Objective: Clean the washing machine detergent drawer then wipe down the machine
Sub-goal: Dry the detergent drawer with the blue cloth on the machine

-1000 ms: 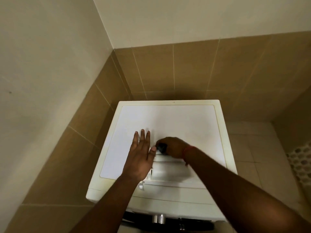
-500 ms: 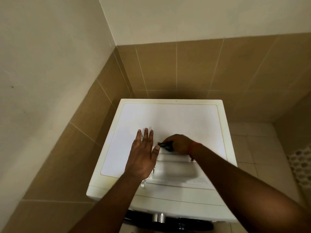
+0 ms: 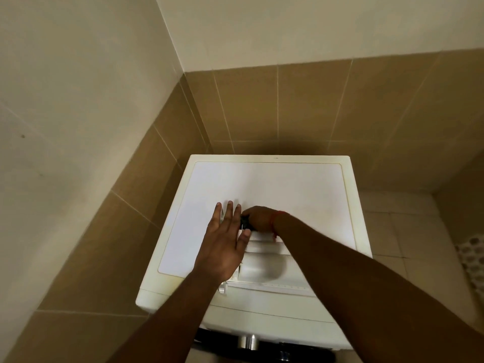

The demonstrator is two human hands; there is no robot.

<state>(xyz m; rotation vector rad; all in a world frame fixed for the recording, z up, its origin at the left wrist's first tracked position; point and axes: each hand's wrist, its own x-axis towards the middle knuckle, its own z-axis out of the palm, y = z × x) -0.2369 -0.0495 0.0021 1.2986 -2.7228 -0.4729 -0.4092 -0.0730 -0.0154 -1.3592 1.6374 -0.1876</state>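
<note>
A white washing machine [image 3: 288,187] stands in a tiled corner, seen from above. The white detergent drawer [image 3: 264,268] lies on its top near the front edge. My left hand [image 3: 225,244] rests flat, fingers spread, along the drawer's left side. My right hand [image 3: 258,218] is closed on a small black object [image 3: 245,222], perhaps a brush, pressed at the drawer's far end. A red thread circles my right wrist. The drawer's right part is hidden under my right forearm.
Brown tiled walls close in behind and to the left of the machine. To the right lies a pale tiled floor [image 3: 408,231] with a white perforated mat [image 3: 471,263] at the frame's edge. The dark door and a chrome knob [image 3: 247,341] show at the machine's front.
My right hand with the black object has moved left toward my left hand's fingers. The left hand stays flat in place. The view has shifted slightly.
</note>
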